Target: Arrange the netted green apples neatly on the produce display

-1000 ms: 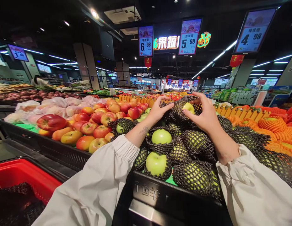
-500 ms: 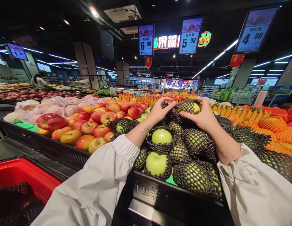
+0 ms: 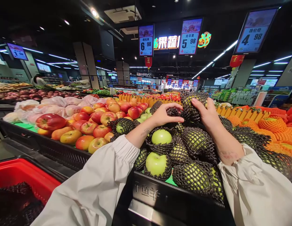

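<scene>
My right hand [image 3: 207,114] grips a green apple [image 3: 192,108] wrapped in black foam netting, raised above the pile, with the thumb on its near side. Just left of it, my left hand [image 3: 167,114] is open, thumb and fingers apart in a curve; dark netting shows in the gap, seemingly behind the hand. Below both hands lie several netted green apples [image 3: 198,140] in a black display bin [image 3: 179,194]. Two nearer green apples [image 3: 157,164] have their tops bare, with netting pulled down around them.
Red-yellow apples [image 3: 96,130] fill the left side, with bagged fruit [image 3: 58,105] beyond. Orange-netted fruit [image 3: 268,127] sits to the right, edged by a low yellow fence [image 3: 242,113]. A red basket [image 3: 25,171] holding dark netting stands at lower left. Price screens [image 3: 190,36] hang overhead.
The netted apple in my right hand has risen slightly and turned, hiding its bare green end. My left hand has lowered a little, its fingers now curving toward the thumb.
</scene>
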The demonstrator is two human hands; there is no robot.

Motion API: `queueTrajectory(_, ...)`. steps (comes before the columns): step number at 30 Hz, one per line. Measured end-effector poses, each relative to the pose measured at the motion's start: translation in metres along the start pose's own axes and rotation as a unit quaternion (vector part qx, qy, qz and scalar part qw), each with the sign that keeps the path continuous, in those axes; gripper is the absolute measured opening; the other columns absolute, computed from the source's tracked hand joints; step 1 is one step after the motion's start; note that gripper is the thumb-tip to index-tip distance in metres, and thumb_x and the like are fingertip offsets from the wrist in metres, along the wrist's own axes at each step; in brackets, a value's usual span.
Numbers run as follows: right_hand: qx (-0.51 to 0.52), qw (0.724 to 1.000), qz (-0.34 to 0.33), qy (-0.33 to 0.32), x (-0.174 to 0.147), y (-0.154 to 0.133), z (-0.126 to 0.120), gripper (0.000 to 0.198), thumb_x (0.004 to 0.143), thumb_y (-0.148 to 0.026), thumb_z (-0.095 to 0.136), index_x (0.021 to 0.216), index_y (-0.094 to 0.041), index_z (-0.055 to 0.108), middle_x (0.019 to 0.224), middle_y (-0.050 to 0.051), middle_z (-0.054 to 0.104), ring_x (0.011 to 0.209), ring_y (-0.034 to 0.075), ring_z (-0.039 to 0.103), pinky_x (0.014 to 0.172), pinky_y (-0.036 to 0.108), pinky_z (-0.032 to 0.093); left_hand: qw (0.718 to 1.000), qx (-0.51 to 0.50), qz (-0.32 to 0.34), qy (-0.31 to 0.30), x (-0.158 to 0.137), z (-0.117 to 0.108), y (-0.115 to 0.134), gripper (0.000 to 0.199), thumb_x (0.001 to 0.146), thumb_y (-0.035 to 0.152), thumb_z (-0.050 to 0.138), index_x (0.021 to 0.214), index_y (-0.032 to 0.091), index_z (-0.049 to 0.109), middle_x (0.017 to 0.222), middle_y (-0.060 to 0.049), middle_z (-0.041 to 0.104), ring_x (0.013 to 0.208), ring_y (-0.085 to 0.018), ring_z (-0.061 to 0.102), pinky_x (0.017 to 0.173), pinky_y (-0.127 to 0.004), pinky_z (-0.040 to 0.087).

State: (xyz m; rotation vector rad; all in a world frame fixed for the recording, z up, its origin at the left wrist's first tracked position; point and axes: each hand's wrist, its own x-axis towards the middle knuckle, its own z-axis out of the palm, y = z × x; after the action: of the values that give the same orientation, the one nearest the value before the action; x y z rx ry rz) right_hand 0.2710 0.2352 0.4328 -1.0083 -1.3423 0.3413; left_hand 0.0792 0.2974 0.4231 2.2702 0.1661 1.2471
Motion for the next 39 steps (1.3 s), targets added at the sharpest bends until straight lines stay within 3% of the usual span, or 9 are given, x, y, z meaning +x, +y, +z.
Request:
queueTrajectory(6,-0.047,0.999,-0.006,-0.005,-0.003,-0.005,0.001,0.053,0.072,-0.060,0.075,0.104,-0.024,0.053,0.115,0.009,0.068,0.107,0.028,0.066,0.089,0.040,0.057,0.999,0.015,0.029,0.011,0.002,-0.003,-0.002,0.018,0.073,0.028,0.073,0.079,0.016,0.062,0.088,-0.003,0.067,0.090,-0.019,0.062,0.094,-0.036,0.044)
queueTrajectory(11,0.033,0.998,0.023,0.040,0.003,0.002,0.001,0.054,0.066,-0.062,0.079,0.096,-0.025,0.054,0.106,0.008,0.070,0.101,0.029,0.068,0.086,0.044,0.059,0.998,-0.056,0.033,0.002,0.001,-0.005,-0.003,0.011,0.076,0.024,0.064,0.079,0.017,0.056,0.095,-0.007,0.071,0.103,-0.022,0.065,0.099,-0.040,0.043)
queueTrajectory(14,0.102,0.993,0.038,0.054,0.008,0.008,0.001,0.055,0.065,-0.060,0.081,0.100,-0.026,0.054,0.107,0.007,0.070,0.102,0.030,0.069,0.087,0.047,0.059,0.996,-0.083,0.028,-0.012,0.000,-0.004,-0.001,0.016,0.077,0.026,0.068,0.080,0.017,0.055,0.103,-0.009,0.072,0.113,-0.024,0.064,0.104,-0.043,0.040)
queueTrajectory(18,0.071,0.996,0.028,0.050,0.006,0.007,0.000,0.055,0.066,-0.061,0.080,0.099,-0.025,0.055,0.106,0.007,0.070,0.103,0.029,0.068,0.088,0.045,0.059,0.993,-0.113,-0.005,-0.028,-0.001,-0.001,-0.001,0.037,0.073,0.033,0.079,0.099,0.017,0.057,0.097,-0.007,0.072,0.097,-0.020,0.068,0.097,-0.040,0.046)
queueTrajectory(22,-0.046,0.998,-0.022,0.037,-0.001,-0.001,-0.001,0.055,0.068,-0.064,0.078,0.096,-0.023,0.056,0.104,0.008,0.069,0.101,0.028,0.066,0.087,0.043,0.058,0.995,-0.042,-0.054,-0.073,-0.002,0.001,0.002,0.039,0.069,0.038,0.083,0.093,0.016,0.062,0.086,-0.003,0.070,0.084,-0.018,0.066,0.090,-0.036,0.049)
queueTrajectory(26,-0.064,0.997,-0.029,0.025,0.000,-0.001,-0.001,0.059,0.068,-0.068,0.076,0.101,-0.022,0.058,0.106,0.010,0.069,0.106,0.030,0.065,0.090,0.044,0.056,0.993,0.053,-0.028,-0.105,-0.003,0.000,0.000,0.032,0.071,0.042,0.081,0.080,0.016,0.064,0.083,-0.001,0.067,0.083,-0.017,0.063,0.084,-0.033,0.049)
queueTrajectory(33,0.008,1.000,-0.017,0.015,0.004,0.003,-0.001,0.053,0.069,-0.067,0.075,0.099,-0.027,0.058,0.112,0.008,0.069,0.108,0.032,0.065,0.097,0.049,0.054,0.980,0.168,0.021,0.103,0.002,-0.005,-0.020,0.023,0.078,0.033,0.075,0.089,0.016,0.063,0.092,-0.003,0.070,0.090,-0.018,0.064,0.090,-0.035,0.048)
queueTrajectory(36,-0.004,1.000,-0.022,0.010,0.001,-0.001,0.000,0.054,0.068,-0.070,0.074,0.097,-0.026,0.059,0.112,0.008,0.069,0.110,0.033,0.063,0.100,0.051,0.052,0.975,0.158,0.078,0.135,0.004,-0.009,-0.018,0.046,0.072,0.041,0.081,0.106,0.018,0.060,0.114,-0.009,0.067,0.109,-0.023,0.062,0.101,-0.040,0.046)
queueTrajectory(39,0.001,0.999,-0.041,-0.036,-0.003,-0.006,0.003,0.060,0.066,-0.071,0.074,0.103,-0.025,0.057,0.112,0.007,0.069,0.108,0.031,0.065,0.098,0.049,0.054,0.983,0.122,0.110,0.087,0.003,-0.009,-0.015,0.090,0.061,0.047,0.087,0.136,0.022,0.045,0.141,-0.014,0.054,0.131,-0.029,0.052,0.111,-0.045,0.041)
